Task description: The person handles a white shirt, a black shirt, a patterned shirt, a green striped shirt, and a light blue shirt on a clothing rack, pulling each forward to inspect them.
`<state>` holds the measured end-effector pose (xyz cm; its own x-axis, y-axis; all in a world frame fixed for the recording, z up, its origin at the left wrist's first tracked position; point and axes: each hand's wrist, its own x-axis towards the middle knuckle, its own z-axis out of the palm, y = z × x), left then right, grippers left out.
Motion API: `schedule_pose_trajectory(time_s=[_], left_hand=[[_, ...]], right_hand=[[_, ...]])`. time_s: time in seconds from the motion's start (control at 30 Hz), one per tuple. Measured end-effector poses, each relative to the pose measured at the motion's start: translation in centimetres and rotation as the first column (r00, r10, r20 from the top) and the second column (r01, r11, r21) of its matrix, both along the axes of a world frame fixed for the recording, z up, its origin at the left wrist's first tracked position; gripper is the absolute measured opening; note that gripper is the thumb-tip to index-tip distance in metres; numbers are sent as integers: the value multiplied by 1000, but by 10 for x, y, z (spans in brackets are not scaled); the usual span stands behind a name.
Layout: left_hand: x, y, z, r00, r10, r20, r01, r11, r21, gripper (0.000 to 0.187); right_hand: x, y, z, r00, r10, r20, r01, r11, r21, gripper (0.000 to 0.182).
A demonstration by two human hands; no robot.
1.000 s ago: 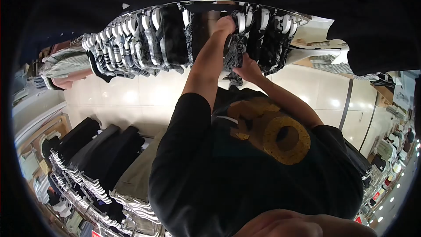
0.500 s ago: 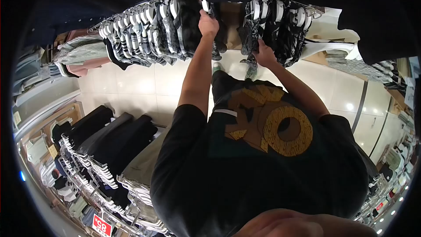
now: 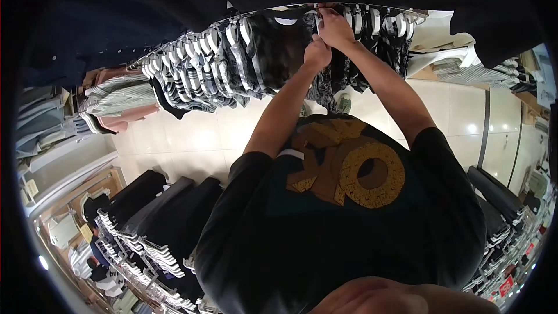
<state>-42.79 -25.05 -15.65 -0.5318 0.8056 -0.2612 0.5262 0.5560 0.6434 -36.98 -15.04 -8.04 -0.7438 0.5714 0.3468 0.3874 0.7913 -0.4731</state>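
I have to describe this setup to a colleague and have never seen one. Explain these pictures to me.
There is no machine here: a person works with two bare hands. One camera, worn on the head, takes every picture, looking forward and down, so the wearer's dark shirt fills the lower middle. There is no work table in front; patterned clothes hang on white hangers above a pale tiled floor. The left hand and right hand are close together among the hanging clothes, the right one nearer the rail. Exactly what each grip holds is too small to tell.
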Motion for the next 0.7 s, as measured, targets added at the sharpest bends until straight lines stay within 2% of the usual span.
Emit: schedule_pose_trajectory(time_s=[0.03, 0.07, 0.1, 0.13, 0.2, 0.23, 0.27, 0.3, 0.33, 0.4, 0.43, 0.53, 0.6, 0.63, 0.7], left_hand=[[-9, 4, -10, 1000, -13, 4, 13, 1000, 1, 49], [-19, 7, -20, 978, -206, -38, 205, 979, -13, 54], [-23, 9, -25, 951, -304, -59, 303, 953, -23, 56], [-26, 12, -29, 914, -398, -78, 396, 918, -30, 59], [-24, 10, -35, 840, -517, -167, 511, 856, -76, 64], [-19, 10, -40, 891, -445, -95, 439, 895, -75, 62], [-14, 11, -43, 932, -363, -26, 360, 930, -75, 60], [-8, 13, -23, 959, -284, 28, 285, 954, -88, 58], [-4, 18, -17, 977, -197, 80, 204, 973, -103, 57], [1, 28, -10, 983, -167, 77, 174, 981, -89, 55], [3, 30, -10, 988, -134, 77, 140, 986, -85, 53], [10, 18, -11, 994, -93, 62, 95, 995, -43, 48], [11, -9, -13, 998, -65, 20, 66, 998, -13, 45], [15, -30, -10, 999, -43, 21, 43, 999, -18, 46], [21, -72, -10, 1000, 14, 20, -14, 1000, -27, 47]], right_hand=[[5, -11, 2, 992, -99, 79, 110, 983, -146, 41], [10, -21, 4, 968, -183, 170, 225, 934, -277, 42], [19, -30, -7, 971, -170, 166, 219, 910, -352, 50], [26, -36, -20, 955, -180, 238, 260, 891, -372, 59], [47, -34, -95, 958, -187, 218, 272, 832, -483, 60], [58, -38, -95, 955, -197, 222, 284, 823, -492, 60], [67, -41, -94, 961, -114, 254, 206, 905, -372, 61], [72, -38, -91, 955, -35, 294, 109, 964, -241, 63], [74, -35, -97, 956, -41, 292, 113, 965, -235, 63], [76, -33, -110, 960, -212, 181, 270, 871, -410, 56], [80, -32, -116, 963, -202, 180, 260, 874, -409, 56], [105, -30, -125, 971, -53, 235, 152, 891, -429, 41], [129, -44, -124, 985, 50, 166, 42, 860, -508, 41], [139, -51, -116, 958, 116, 264, 62, 813, -579, 37], [157, -56, -134, 906, 168, 389, 139, 750, -647, 35]])
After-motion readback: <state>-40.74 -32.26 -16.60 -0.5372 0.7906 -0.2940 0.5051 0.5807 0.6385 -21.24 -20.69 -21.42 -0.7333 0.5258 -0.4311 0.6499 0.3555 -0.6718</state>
